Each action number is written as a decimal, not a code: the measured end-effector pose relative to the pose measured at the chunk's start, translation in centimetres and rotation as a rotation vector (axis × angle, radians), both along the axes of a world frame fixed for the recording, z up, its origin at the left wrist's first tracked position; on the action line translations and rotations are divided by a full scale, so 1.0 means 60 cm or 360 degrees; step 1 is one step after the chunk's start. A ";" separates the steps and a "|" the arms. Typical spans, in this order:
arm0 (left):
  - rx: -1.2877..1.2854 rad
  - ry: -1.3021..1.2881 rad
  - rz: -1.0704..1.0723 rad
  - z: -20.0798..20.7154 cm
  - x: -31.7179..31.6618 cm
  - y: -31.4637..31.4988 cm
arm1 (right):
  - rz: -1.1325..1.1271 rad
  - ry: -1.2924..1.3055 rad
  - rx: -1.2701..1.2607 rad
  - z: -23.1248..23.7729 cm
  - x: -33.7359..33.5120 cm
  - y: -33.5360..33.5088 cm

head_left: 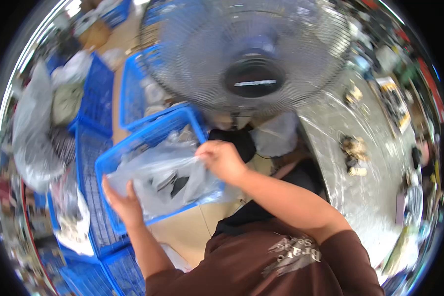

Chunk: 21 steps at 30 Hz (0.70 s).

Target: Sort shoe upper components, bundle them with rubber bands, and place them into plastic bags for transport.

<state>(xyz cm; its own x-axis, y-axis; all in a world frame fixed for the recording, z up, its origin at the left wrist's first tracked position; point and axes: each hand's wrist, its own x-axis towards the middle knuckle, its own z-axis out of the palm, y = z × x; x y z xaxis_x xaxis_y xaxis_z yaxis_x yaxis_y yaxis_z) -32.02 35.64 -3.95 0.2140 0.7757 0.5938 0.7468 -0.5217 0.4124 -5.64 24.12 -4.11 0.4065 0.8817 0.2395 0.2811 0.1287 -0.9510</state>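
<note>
A clear plastic bag (153, 172) is stretched between my two hands, its mouth spread wide above a blue plastic crate. My right hand (224, 160) pinches the bag's right edge between thumb and fingers. At the left edge, my left hand (123, 200) holds the film, with thumb and fingers somewhat apart. Dark and grey pieces (175, 185) show through the bag's opening; their kind is too blurred to tell. The blue crate (103, 197) beneath has more clear plastic in it.
A large caged fan (254, 74) stands close in front. Blue crates (91, 187) line the left, some with plastic bags (34, 133). To the right, a plastic-covered table (340, 113) bears small tan bundles (354, 148) and a tray (392, 101).
</note>
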 end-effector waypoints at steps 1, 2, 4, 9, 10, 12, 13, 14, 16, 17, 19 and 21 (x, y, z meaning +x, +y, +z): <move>0.0052 0.0026 -0.0044 0.013 0.033 -0.001 | -0.0050 0.0066 -0.0004 -0.017 0.013 0.009; 0.0012 0.0154 -0.0166 0.031 0.061 -0.011 | -0.0003 0.0306 -0.0123 -0.030 0.022 0.019; 0.0020 0.0417 -0.0448 0.033 0.123 -0.024 | -0.0009 -0.0045 -0.0085 -0.059 0.056 0.047; -0.1178 0.0778 -0.0466 -0.222 0.210 0.162 | 0.0423 0.0041 -0.0230 -0.047 0.149 0.090; -0.0607 0.0810 -0.0246 -0.344 0.128 0.290 | 0.0572 0.0138 -0.0108 -0.011 0.163 0.083; -0.0149 -0.0045 0.0088 -0.420 -0.011 0.469 | 0.0791 0.0115 0.0152 0.065 0.199 0.037; -0.0843 -0.0444 0.0316 -0.405 0.017 0.511 | 0.0704 0.0275 0.0292 0.091 0.228 -0.026; -0.0864 -0.0406 0.0276 -0.365 0.031 0.525 | 0.0649 0.0184 0.0560 0.114 0.255 -0.062; -0.0865 0.0456 0.0006 -0.224 0.201 0.438 | 0.0498 0.0119 0.1213 0.159 0.266 -0.137; -0.0799 0.0895 -0.0143 -0.145 0.284 0.367 | 0.0340 -0.0281 0.1589 0.163 0.267 -0.143; -0.0514 0.1682 -0.0368 -0.023 0.399 0.274 | 0.0236 -0.0654 0.1703 0.164 0.266 -0.155; -0.0486 0.1141 -0.1220 -0.025 0.539 0.286 | 0.0000 -0.0494 0.1736 0.165 0.267 -0.162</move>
<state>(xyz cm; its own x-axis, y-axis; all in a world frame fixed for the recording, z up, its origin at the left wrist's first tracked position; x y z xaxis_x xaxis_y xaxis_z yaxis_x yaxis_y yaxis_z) 0.35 52.80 -5.43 0.9225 0.3819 -0.0562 0.3851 -0.9004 0.2025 10.35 14.42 5.77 0.1955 0.1405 0.9706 0.4852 0.8462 -0.2202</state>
